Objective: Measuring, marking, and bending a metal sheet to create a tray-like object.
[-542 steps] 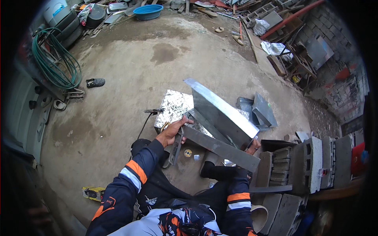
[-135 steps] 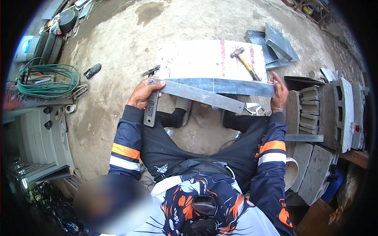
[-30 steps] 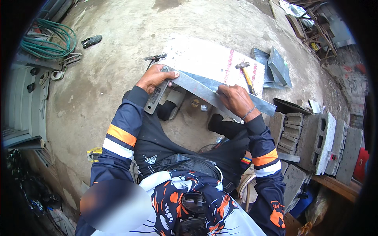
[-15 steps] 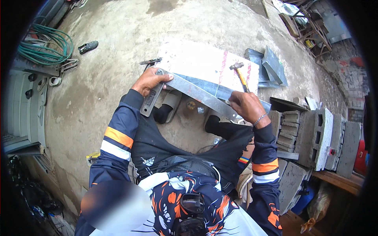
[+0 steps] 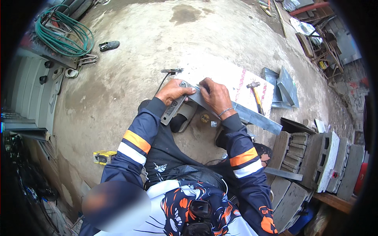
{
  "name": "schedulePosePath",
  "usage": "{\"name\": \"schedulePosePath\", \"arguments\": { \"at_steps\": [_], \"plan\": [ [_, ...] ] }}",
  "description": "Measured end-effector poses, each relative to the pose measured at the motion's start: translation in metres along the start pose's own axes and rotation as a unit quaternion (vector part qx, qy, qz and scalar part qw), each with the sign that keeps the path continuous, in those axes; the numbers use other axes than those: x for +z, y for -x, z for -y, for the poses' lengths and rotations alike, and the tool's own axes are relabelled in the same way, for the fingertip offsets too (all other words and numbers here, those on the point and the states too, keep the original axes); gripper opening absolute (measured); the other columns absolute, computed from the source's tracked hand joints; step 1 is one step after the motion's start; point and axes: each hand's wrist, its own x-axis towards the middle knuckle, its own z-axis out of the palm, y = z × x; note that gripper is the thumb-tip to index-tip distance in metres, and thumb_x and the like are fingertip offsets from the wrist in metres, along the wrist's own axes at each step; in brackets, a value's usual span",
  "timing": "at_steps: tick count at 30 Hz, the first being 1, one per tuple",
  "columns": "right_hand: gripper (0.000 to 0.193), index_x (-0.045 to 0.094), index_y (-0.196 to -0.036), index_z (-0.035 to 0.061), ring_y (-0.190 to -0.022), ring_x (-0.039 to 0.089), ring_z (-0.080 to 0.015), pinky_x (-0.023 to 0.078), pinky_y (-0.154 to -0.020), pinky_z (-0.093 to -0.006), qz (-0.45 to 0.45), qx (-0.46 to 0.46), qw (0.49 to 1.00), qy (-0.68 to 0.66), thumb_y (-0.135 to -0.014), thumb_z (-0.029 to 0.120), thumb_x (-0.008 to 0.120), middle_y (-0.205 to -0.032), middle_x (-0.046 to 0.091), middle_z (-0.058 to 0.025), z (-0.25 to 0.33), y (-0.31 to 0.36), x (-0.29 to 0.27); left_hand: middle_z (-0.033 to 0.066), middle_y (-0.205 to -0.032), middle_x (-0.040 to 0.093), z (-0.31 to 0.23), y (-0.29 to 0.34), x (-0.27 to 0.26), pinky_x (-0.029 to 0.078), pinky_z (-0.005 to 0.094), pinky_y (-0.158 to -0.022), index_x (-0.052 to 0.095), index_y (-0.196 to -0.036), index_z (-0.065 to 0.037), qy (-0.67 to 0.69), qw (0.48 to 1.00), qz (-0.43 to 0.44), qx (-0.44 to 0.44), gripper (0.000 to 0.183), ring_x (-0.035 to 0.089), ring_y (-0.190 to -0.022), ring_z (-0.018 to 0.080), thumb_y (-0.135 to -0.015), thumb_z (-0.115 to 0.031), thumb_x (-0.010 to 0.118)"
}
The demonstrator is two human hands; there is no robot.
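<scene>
My left hand (image 5: 175, 92) grips a metal try square (image 5: 172, 111) at the corner where its grey handle meets the blade, thumb on top. The blade lies along a strip of grey sheet metal (image 5: 258, 118) at the near edge of a white board (image 5: 220, 70). My right hand (image 5: 215, 96) is closed in a pinch close to the left fingertips, over the sheet and blade. Whatever its fingers hold is too small to make out. A hammer (image 5: 257, 98) with a yellow and black handle rests on the board to the right.
A dark hand tool (image 5: 172, 71) lies at the board's left corner. Bent sheet metal pieces (image 5: 286, 90) sit right of the board, concrete blocks (image 5: 325, 157) nearer on the right. A yellow item (image 5: 104, 157), a shoe (image 5: 109, 46) and a green hose (image 5: 63, 33) are left.
My right hand has moved left along the blade, from its far right end to beside my left hand. My left hand still holds the square. The whole view has shifted somewhat.
</scene>
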Motion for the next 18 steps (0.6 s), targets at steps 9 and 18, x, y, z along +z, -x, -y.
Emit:
{"name": "schedulePosePath", "arguments": {
  "at_steps": [9, 18],
  "plan": [
    [0.013, 0.065, -0.094, 0.0080, -0.076, 0.068, -0.0375, 0.052, -0.066, -0.0466, 0.025, -0.008, 0.999, 0.044, -0.088, 0.020, 0.062, -0.079, 0.069, -0.0175, 0.000, -0.015, 0.017, 0.0048, -0.095, 0.072, 0.002, -0.004, -0.003, 0.053, 0.0227, -0.057, 0.069, -0.112, -0.002, 0.002, 1.000, 0.009, 0.023, 0.030, 0.066, -0.076, 0.0106, -0.084, -0.012, 0.078],
    [0.013, 0.063, -0.091, 0.0077, -0.078, 0.067, -0.0392, 0.052, -0.067, -0.0477, 0.056, -0.031, 0.996, 0.060, -0.088, 0.020, 0.060, -0.081, 0.069, -0.0175, 0.002, -0.021, 0.015, 0.0059, -0.096, 0.071, -0.002, -0.001, 0.000, 0.053, 0.0240, -0.057, 0.068, -0.116, -0.002, -0.012, 1.000, 0.002, 0.022, 0.035, 0.066, -0.078, 0.0118, -0.082, -0.008, 0.074]
  ]
}}
